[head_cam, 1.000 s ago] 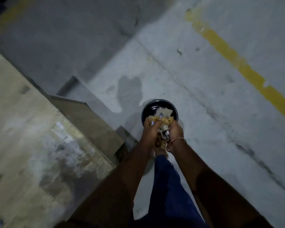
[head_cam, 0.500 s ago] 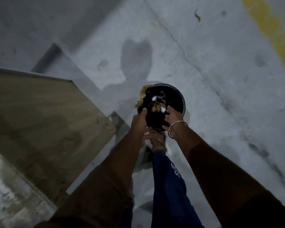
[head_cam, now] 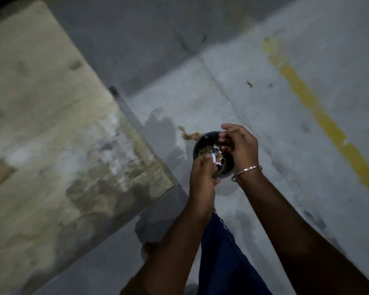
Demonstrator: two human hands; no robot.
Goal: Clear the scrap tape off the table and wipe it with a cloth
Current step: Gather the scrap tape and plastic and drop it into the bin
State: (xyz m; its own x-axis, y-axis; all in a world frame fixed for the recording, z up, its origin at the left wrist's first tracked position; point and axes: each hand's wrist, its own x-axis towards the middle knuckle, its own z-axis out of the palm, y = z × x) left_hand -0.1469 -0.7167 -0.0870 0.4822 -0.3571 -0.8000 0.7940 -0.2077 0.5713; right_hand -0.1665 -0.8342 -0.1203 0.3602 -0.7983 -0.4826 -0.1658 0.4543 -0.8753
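A small black bin (head_cam: 225,171) stands on the concrete floor, just past the table's corner. Crumpled brown and white scrap tape (head_cam: 207,149) lies inside it, and one brown strip (head_cam: 189,135) hangs out over the far left rim. My left hand (head_cam: 200,179) is above the bin's near edge, thumb and fingers pinched on a white bit of the scrap tape. My right hand (head_cam: 240,145), with a metal bangle on the wrist, hovers over the bin's right side with its fingers curled apart and holds nothing I can see.
The worn, stained table (head_cam: 51,128) fills the left side, its corner close to the bin. A yellow painted line (head_cam: 320,116) runs across the floor at right. My blue trouser leg (head_cam: 224,252) is below the hands. A small scrap (head_cam: 250,83) lies on the floor beyond.
A second ago both hands held a wad of scrap tape over the bin. The wad now lies in the bin, my right hand has opened, and the view has swung back over the table.
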